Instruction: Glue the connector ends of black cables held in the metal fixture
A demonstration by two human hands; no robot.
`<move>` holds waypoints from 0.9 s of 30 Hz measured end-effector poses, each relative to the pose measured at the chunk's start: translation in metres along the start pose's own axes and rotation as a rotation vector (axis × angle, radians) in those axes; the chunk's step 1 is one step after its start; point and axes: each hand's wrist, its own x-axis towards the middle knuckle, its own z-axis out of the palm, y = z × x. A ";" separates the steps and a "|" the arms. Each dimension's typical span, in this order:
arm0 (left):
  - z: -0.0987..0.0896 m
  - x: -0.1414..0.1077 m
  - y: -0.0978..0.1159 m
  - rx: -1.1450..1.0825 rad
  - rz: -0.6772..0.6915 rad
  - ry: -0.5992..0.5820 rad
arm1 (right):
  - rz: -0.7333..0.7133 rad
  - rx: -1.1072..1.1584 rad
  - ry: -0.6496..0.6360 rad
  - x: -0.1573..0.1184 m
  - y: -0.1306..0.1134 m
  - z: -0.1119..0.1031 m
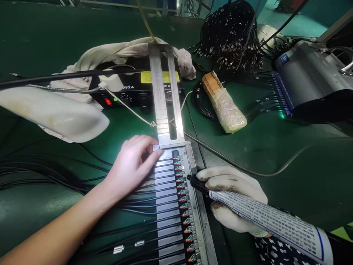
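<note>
A metal fixture [164, 187] runs down the middle, holding a row of black cables whose ends show small connectors [182, 191] with coloured wires. My left hand [135, 158], bare, grips the fixture's upper left edge between thumb and fingers, beside the hinged slotted metal cover [158, 95] that stands raised. In a white glove with stained fingertips, my right hand [237, 195] holds a printed glue tube [261, 217] with a black nozzle. The nozzle's tip is at the connectors in the upper part of the row; whether it touches one I cannot tell.
Behind the fixture stands a black control box [132, 96] with white cloth [118, 53] over it. A white curved lamp-like piece [55, 114] juts in from the left. A wrapped block [224, 105], a heap of cables [228, 33] and a grey machine [311, 77] lie right.
</note>
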 end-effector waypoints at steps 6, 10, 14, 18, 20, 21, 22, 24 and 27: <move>-0.001 0.000 0.001 -0.002 -0.015 -0.012 | 0.009 0.022 0.003 -0.002 0.001 -0.001; -0.001 0.000 0.001 -0.005 -0.020 -0.009 | -0.010 0.001 0.007 0.003 -0.002 -0.001; -0.001 0.000 0.000 -0.005 -0.016 -0.007 | -0.022 -0.015 0.008 0.006 -0.005 -0.002; -0.001 0.000 0.000 -0.002 -0.002 -0.004 | -0.017 -0.028 0.013 0.007 -0.006 -0.003; -0.001 0.000 0.000 -0.005 0.000 -0.005 | -0.021 -0.025 0.017 0.006 -0.006 -0.003; -0.001 0.000 0.000 -0.006 0.000 -0.004 | -0.019 -0.023 0.014 0.005 -0.005 -0.003; -0.001 0.000 0.000 -0.005 -0.001 -0.002 | -0.014 -0.022 0.009 0.005 -0.005 -0.003; -0.001 0.000 0.000 -0.001 -0.006 -0.001 | -0.003 -0.012 0.003 0.003 -0.004 -0.002; -0.001 0.000 0.000 -0.001 -0.013 -0.006 | 0.009 -0.005 0.010 0.002 -0.002 -0.002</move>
